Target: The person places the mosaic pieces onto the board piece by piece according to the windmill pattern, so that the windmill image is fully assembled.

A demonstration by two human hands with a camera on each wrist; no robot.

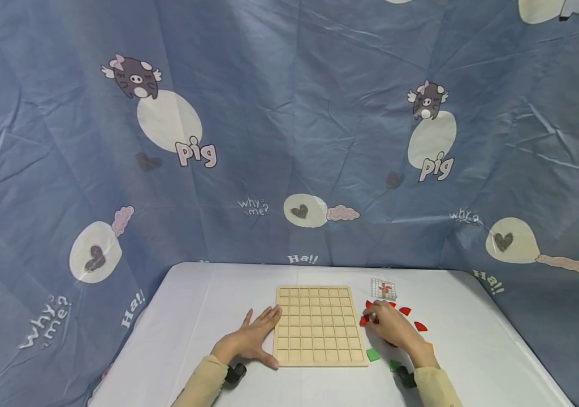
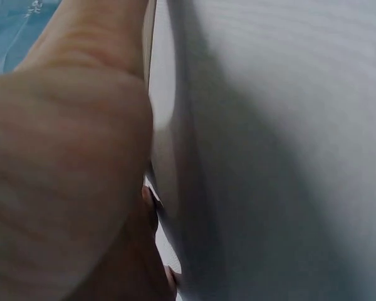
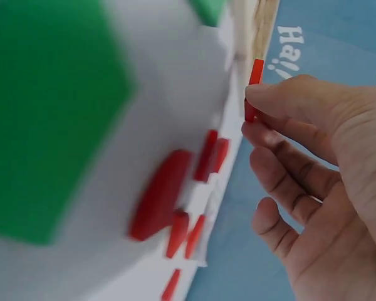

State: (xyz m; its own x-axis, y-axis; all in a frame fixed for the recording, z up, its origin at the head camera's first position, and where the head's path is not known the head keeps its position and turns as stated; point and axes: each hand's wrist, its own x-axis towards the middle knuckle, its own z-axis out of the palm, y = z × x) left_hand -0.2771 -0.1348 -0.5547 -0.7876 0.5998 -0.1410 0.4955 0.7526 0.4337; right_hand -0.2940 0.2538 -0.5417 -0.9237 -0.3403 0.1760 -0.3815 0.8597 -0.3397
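Observation:
A square wooden grid board (image 1: 315, 328) lies on the white table. My left hand (image 1: 255, 337) spreads its fingers flat at the board's left edge, fingertips and thumb touching the rim; in the left wrist view mostly the palm side (image 2: 62, 157) shows. Just right of the board, my right hand (image 1: 391, 323) pinches a small red piece (image 3: 255, 75) between thumb and index finger, the other fingers loosely bent. Several red quarter-round pieces (image 1: 420, 326) lie around and beyond that hand, some partly hidden under it.
Green pieces (image 1: 372, 355) lie near the board's lower right corner, one beside the right wrist. An orange piece (image 1: 430, 345) shows partly behind the right forearm. A small card with a gridded picture (image 1: 383, 289) lies beyond the right hand. A blue printed curtain (image 1: 289, 141) surrounds the table.

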